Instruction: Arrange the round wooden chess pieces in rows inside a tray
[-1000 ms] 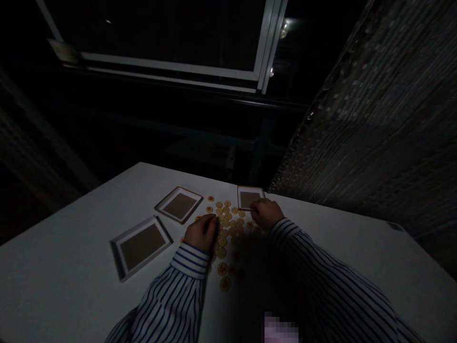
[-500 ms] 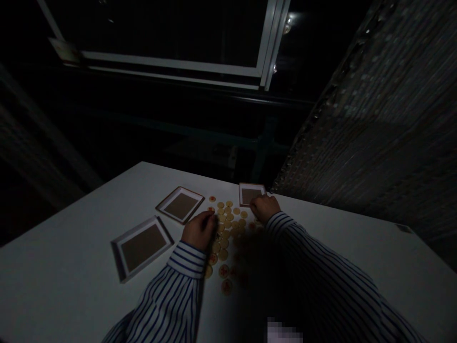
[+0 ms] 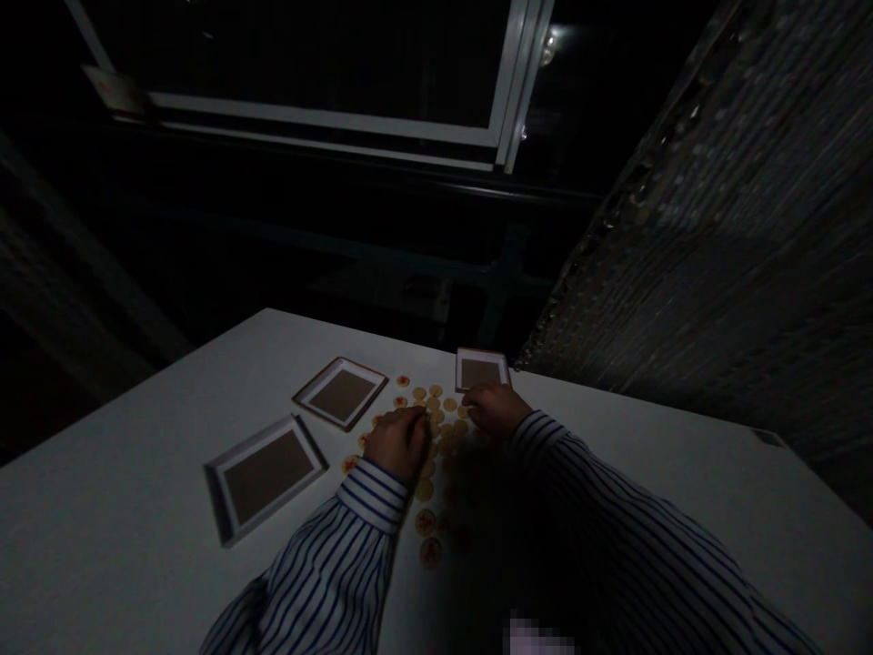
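Round wooden pieces (image 3: 424,490) lie spread over the middle of the white table, several plain side up and others showing red characters, such as one red-marked piece (image 3: 430,552) near the front. My left hand (image 3: 399,440) is over the left part of the spread, its fingers curled together at the pieces; what they hold, if anything, is hidden. At the right side of the spread, my right hand (image 3: 496,411) has its fingers bent and closed near a plain piece, just in front of the small tray (image 3: 481,371). Its fingertips are too dark to show a grip.
Two more shallow trays stand left of the pieces, one orange-rimmed (image 3: 341,393) and one grey-rimmed (image 3: 267,477). A beaded curtain (image 3: 647,273) hangs at the right behind the table (image 3: 123,473). A window frame (image 3: 327,118) is beyond.
My left hand has moved right over the pieces, uncovering red-marked ones at its left. My right hand has shifted left, off the small tray's edge.
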The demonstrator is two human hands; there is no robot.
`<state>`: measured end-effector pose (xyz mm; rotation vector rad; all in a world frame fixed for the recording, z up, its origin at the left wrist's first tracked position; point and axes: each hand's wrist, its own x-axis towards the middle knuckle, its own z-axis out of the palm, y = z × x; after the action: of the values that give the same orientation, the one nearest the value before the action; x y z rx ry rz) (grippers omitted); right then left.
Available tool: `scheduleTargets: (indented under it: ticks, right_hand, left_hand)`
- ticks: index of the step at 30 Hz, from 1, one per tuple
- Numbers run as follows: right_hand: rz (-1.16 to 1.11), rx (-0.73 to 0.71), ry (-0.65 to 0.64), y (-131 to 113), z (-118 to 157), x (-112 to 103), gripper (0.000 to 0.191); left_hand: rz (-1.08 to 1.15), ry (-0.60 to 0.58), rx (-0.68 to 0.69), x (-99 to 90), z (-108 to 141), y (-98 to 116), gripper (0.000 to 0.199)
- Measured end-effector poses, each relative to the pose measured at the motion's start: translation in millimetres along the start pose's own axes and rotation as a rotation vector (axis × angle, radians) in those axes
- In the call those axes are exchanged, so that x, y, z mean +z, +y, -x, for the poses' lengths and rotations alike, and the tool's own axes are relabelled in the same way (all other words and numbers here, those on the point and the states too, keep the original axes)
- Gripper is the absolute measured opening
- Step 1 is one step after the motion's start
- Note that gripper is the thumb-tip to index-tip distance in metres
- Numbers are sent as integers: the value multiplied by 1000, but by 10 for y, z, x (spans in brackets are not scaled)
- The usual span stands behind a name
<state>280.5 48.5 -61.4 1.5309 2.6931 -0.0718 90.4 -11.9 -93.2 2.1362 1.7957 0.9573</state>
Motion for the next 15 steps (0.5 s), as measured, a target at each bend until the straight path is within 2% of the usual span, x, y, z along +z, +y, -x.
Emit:
scheduleTargets:
  ticks: [5,13,15]
  right_hand:
    - [-22,-14,-38,-19,-38,40,28]
    - [-51,-7,-4,5,-21,35,25]
    - [-141,3,11,26,-11,25,24]
  left_hand:
    - [11,-4,18,-2,21,50,30]
    - [97,-4,34,26,44,57,30]
    - [112,-5,40,39,44,49,29]
